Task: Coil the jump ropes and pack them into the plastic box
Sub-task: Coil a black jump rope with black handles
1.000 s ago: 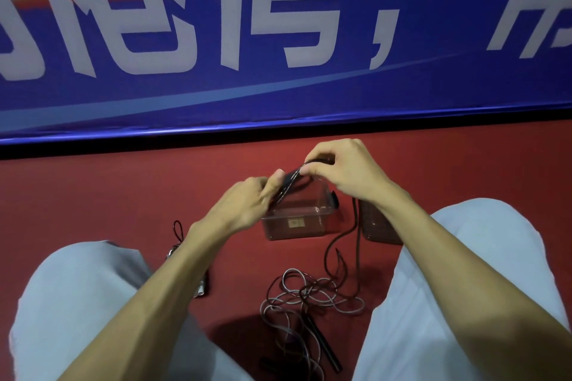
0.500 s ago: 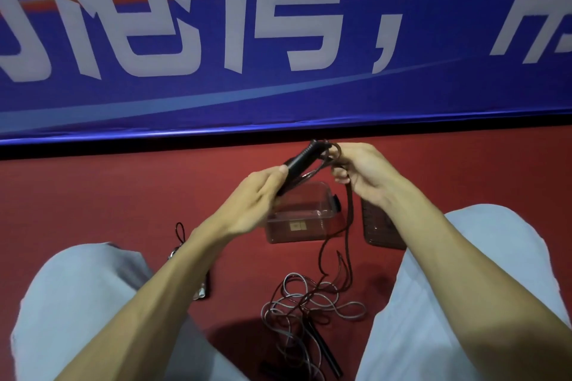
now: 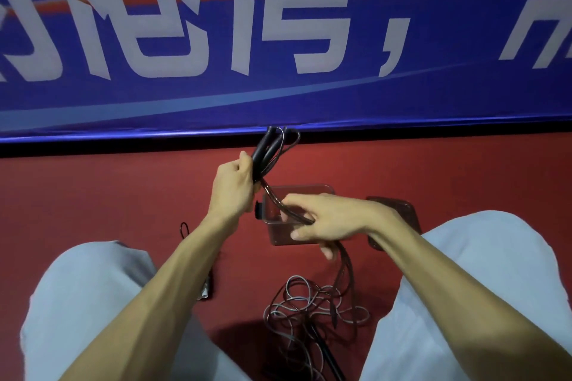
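Mid-coil, the left hand (image 3: 232, 185) is gripping both handles (image 3: 265, 150) while the right hand (image 3: 329, 223) is pinching the cord (image 3: 279, 202), likely needing slack for looping next.

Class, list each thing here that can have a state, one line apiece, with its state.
left hand: grips rope handles, raised
right hand: holds cord strands below them
plastic box: open, upright on floor
lid: off, lying beside box
loose ropes: tangled on floor
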Tool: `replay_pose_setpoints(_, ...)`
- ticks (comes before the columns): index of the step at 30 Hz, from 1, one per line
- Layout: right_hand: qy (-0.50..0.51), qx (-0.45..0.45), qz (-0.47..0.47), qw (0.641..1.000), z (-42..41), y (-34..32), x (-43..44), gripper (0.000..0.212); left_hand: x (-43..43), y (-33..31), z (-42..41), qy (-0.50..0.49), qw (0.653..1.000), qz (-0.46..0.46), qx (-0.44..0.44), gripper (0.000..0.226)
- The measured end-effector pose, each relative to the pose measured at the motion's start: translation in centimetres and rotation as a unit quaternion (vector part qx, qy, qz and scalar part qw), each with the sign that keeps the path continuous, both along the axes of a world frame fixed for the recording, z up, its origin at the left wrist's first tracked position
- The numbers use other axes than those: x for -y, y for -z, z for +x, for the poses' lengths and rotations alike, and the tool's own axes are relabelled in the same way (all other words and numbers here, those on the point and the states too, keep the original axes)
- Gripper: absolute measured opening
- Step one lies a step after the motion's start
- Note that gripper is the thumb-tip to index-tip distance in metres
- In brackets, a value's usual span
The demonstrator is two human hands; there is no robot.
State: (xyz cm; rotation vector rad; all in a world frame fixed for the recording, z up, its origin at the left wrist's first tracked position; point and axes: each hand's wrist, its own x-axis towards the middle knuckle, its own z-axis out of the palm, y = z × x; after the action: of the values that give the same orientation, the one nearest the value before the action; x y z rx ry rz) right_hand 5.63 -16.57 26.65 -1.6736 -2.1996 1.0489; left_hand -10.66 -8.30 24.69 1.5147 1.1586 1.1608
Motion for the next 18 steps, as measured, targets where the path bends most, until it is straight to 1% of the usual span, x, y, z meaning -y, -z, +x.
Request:
replay_pose_setpoints(1, -0.013, 0.039, 0.004, 0.999, 0.1, 0.2, 0.0, 0.019, -0.2, 0.3, -0.1, -0.009, 0.999, 0.017, -0.045, 0.048)
replay_pose_setpoints(3, -0.037, 0.083, 0.023, 0.996, 0.4, 0.2, 0.1, 0.017, -0.4, 0.8, -0.2, -0.007, 0.987, 0.047, -0.154, 0.053)
replay_pose_setpoints(4, -0.054, 0.103, 0.046, 0.992, 0.4, 0.1, 0.2, 0.016, -0.4, 1.0, -0.2, 0.001, 0.977, 0.056, -0.207, 0.056)
replay_pose_setpoints(6, -0.079, 0.130, 0.103, 0.983, 0.2, -0.4, 0.4, 0.012, -0.4, 1.3, -0.2, 0.020, 0.959, 0.067, -0.276, 0.058)
replay_pose_setpoints(8, -0.077, 0.124, 0.151, 0.978, 0.4, -1.1, 0.6, 0.006, -0.2, 1.4, 0.0, 0.031, 0.944, 0.079, -0.319, 0.055)
replay_pose_setpoints(9, -0.069, 0.110, 0.171, 0.977, 0.6, -1.5, 0.7, 0.009, 0.0, 1.3, 0.1, 0.034, 0.937, 0.082, -0.339, 0.055)
replay_pose_setpoints(11, -0.044, 0.070, 0.197, 0.977, 1.1, -1.8, 0.8, 0.022, 0.3, 1.2, 0.4, 0.036, 0.925, 0.081, -0.371, 0.054)
replay_pose_setpoints(12, -0.031, 0.060, 0.218, 0.974, 1.4, -1.8, 0.7, 0.021, 0.4, 1.3, 0.6, 0.039, 0.917, 0.082, -0.388, 0.053)
replay_pose_setpoints(14, -0.004, 0.072, 0.289, 0.955, 2.0, -1.4, 0.2, 0.014, 0.5, 1.7, 0.9, 0.053, 0.901, 0.085, -0.422, 0.049)
replay_pose_setpoints(15, 0.018, 0.075, 0.318, 0.945, 2.2, -1.1, -0.1, 0.014, 0.6, 1.8, 1.0, 0.058, 0.895, 0.086, -0.434, 0.047)
replay_pose_setpoints(17, 0.069, 0.072, 0.353, 0.930, 2.7, -0.7, -0.5, 0.014, 1.1, 1.7, 1.3, 0.066, 0.887, 0.099, -0.447, 0.049)
replay_pose_setpoints(18, 0.096, 0.074, 0.361, 0.925, 2.9, -0.4, -0.7, 0.015, 1.6, 1.5, 1.4, 0.069, 0.888, 0.104, -0.442, 0.051)
